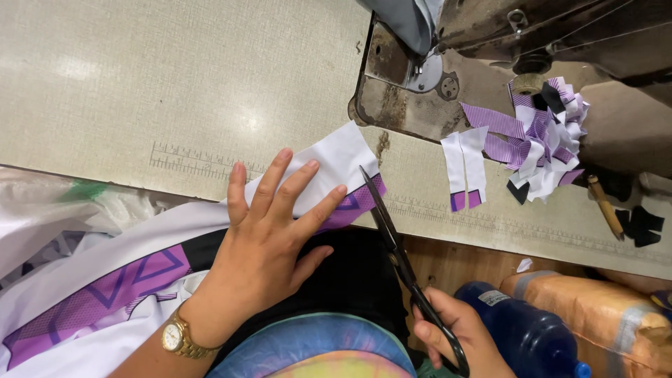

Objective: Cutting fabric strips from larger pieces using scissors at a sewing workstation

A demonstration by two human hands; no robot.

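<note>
My left hand (269,231), with a gold wristwatch on its wrist, lies flat with spread fingers on a white fabric strip (329,164) that has a purple patterned band. The strip's end rests on the sewing table's front edge. My right hand (458,332) grips the handles of black scissors (392,238). Their blades point up toward the purple end of the strip and lie right beside it; whether they are cutting it I cannot tell.
A sewing machine (490,49) stands at the back right. Beside it lies a heap of purple and white fabric scraps (539,136). A wooden-handled tool (605,206) rests at the right. Below the table edge are a blue bottle (521,329) and an orange wrapped bundle (602,315).
</note>
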